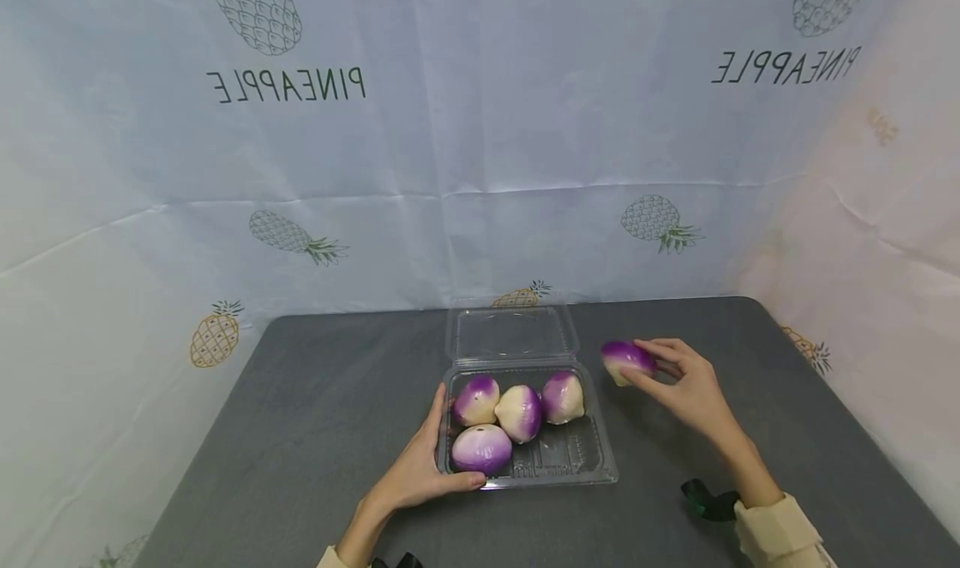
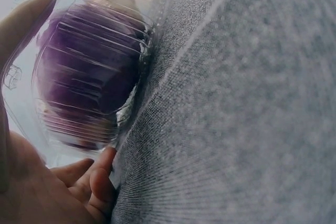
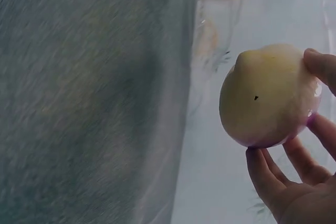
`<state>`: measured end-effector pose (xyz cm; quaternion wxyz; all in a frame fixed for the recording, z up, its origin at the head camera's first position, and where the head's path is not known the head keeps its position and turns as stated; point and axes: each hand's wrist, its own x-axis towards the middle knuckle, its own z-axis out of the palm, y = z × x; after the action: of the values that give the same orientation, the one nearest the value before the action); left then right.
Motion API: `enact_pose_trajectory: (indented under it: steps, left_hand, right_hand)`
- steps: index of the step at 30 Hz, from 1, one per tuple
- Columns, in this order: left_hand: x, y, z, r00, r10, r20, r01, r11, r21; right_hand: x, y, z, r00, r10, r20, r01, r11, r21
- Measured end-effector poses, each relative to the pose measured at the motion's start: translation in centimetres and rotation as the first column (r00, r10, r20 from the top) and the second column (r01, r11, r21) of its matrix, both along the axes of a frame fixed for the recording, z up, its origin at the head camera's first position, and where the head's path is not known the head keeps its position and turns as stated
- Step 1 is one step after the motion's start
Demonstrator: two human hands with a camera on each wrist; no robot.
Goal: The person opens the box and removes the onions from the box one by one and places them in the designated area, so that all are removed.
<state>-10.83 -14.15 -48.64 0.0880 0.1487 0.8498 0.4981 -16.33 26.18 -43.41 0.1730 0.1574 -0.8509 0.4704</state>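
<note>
Pinching purple-top turnip w/ R hand, right of clear clamshell w/ 4 others; gripping near-left corner w/ L hand.

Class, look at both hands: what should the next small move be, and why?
Probably bring the right hand leftward and lower its purple-and-cream piece into the clear container's near right corner: that corner is bare, the lid is open, and the left hand holds the left side.

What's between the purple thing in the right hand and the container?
In the head view, only bare gray tabletop shows between the purple thing and container.
</note>
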Motion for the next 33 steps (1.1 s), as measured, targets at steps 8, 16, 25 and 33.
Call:
enact_pose_trajectory:
  steps: [8,16,25,33]
  left_hand:
    - [0.0,0.0,0.0,1.000,0.000,-0.002,0.000,1.000,-0.006]
    - [0.0,0.0,-0.1,1.000,0.004,0.004,-0.004,1.000,0.001]
    - [0.0,0.0,-0.2,1.000,0.001,0.008,-0.001,1.000,0.003]
    - [-0.2,-0.1,-0.1,1.000,-0.006,0.012,0.006,1.000,0.010]
  right_hand:
    - [-0.7,1.1,-1.1,0.997,-0.036,0.070,0.032,0.998,0.054]
    - [-1.2,1.7,-1.8,0.998,-0.033,0.059,0.025,0.992,0.127]
    - [-1.5,2.0,-2.4,0.998,-0.021,0.063,0.009,0.985,0.173]
    - [-1.8,2.2,-2.3,0.998,-0.021,0.065,0.007,0.978,0.207]
